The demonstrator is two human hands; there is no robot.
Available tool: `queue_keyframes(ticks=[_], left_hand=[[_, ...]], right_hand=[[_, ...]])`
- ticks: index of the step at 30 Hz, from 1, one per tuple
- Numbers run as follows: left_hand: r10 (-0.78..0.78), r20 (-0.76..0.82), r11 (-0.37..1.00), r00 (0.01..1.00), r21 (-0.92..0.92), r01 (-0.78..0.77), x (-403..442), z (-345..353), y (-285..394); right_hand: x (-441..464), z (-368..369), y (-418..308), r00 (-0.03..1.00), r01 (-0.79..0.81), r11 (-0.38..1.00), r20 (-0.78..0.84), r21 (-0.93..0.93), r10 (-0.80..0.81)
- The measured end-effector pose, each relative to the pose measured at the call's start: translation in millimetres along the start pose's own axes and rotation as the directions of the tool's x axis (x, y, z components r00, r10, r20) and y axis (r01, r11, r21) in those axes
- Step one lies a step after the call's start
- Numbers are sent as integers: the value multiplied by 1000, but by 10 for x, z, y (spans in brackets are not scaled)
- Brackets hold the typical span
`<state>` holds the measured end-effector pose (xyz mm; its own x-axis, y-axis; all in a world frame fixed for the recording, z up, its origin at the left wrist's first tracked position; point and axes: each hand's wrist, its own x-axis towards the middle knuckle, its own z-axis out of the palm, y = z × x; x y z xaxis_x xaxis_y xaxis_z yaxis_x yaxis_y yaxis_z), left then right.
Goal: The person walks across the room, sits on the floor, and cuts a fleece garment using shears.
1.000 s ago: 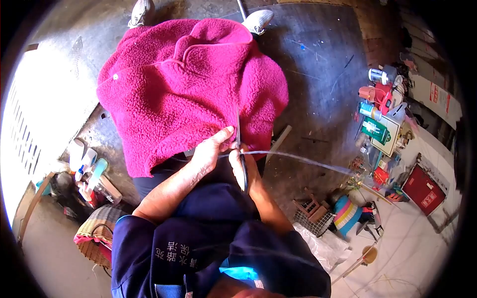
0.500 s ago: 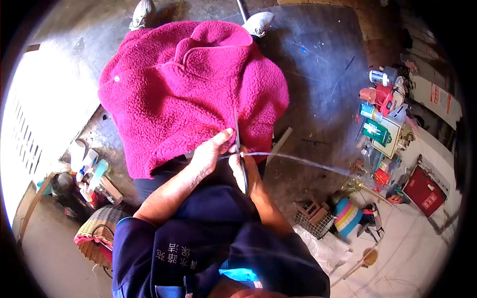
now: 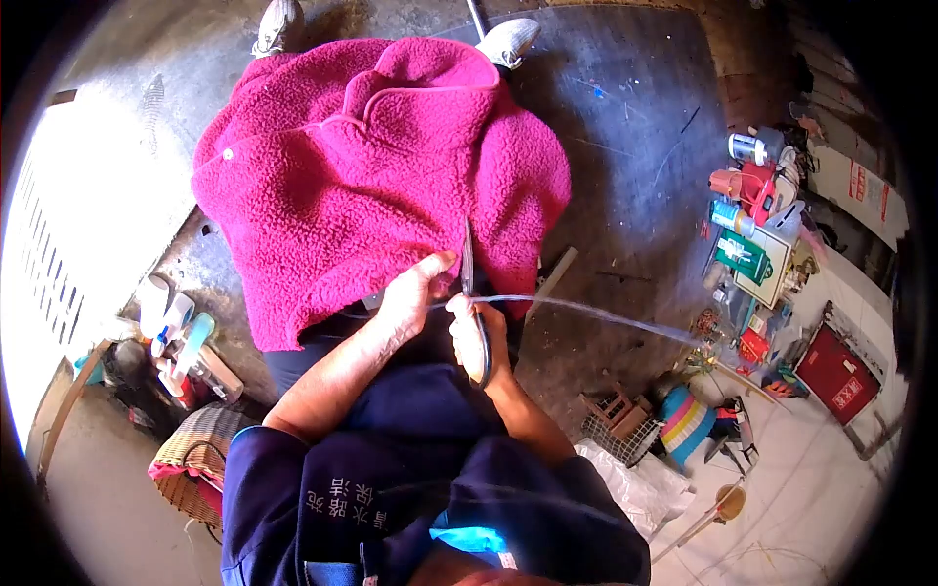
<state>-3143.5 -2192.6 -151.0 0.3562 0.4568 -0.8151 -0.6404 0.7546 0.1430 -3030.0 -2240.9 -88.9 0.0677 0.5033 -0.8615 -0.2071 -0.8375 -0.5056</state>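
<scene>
A bright pink fleece garment (image 3: 322,186) with a piped edge lies spread over my lap and knees. My left hand (image 3: 408,293) pinches the near edge of this garment between thumb and fingers. My right hand (image 3: 479,337) is closed around the dark handle of a pair of scissors (image 3: 468,259). Their blades point away from me and lie against the fleece, just right of my left fingertips. Whether the blades are apart or together I cannot tell clearly. The fabric at the left fingertips is partly hidden.
On the left, a wicker basket (image 3: 200,459) stands near bottles and brushes (image 3: 191,347). Along the right lie bottles, a green box (image 3: 743,256) and a red framed panel (image 3: 837,374). A wire basket (image 3: 618,439) and a striped round item (image 3: 686,425) sit lower right. My white shoes (image 3: 508,42) show beyond the garment.
My right hand and the scissors have shifted and turned slightly, so more of the blades and fingers shows. My left hand keeps nearly the same place on the fleece edge.
</scene>
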Motion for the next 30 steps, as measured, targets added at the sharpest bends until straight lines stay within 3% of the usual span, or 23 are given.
queue_keyframes(ticks=[3,5,6,7,9,11,13,15,21,26,30], left_hand=[[72,-80,997,994,-3,-73,100,33,30],[102,15,994,995,-51,-102,209,-57,38],[145,193,989,970,-55,-137,248,-141,65],[146,193,989,970,-55,-138,268,-167,18],[55,72,967,996,-253,-35,86,45,179],[47,150,982,987,-186,-19,179,8,191],[41,13,996,999,75,-42,261,-58,141],[-16,-19,985,1000,171,19,277,-114,112],[14,-29,966,999,258,-6,161,-39,148],[-7,-47,989,999,148,14,187,-65,82],[-24,-44,982,999,187,32,238,-175,-13]], right_hand=[[39,-97,36,986,-103,990,140,100,89],[40,-19,88,1000,6,995,5,-104,-5],[37,-5,95,999,30,985,-26,-169,-35],[34,9,103,996,50,971,-56,-234,-65],[23,36,115,985,143,958,-54,-248,-161],[20,2,132,979,183,938,-29,-294,-200],[38,-14,191,979,192,924,-7,-332,-205],[40,8,199,963,259,917,12,-304,-268],[23,25,144,974,226,956,47,-188,-221],[41,31,143,972,232,933,31,-276,-233],[98,28,152,974,219,929,18,-299,-224]])
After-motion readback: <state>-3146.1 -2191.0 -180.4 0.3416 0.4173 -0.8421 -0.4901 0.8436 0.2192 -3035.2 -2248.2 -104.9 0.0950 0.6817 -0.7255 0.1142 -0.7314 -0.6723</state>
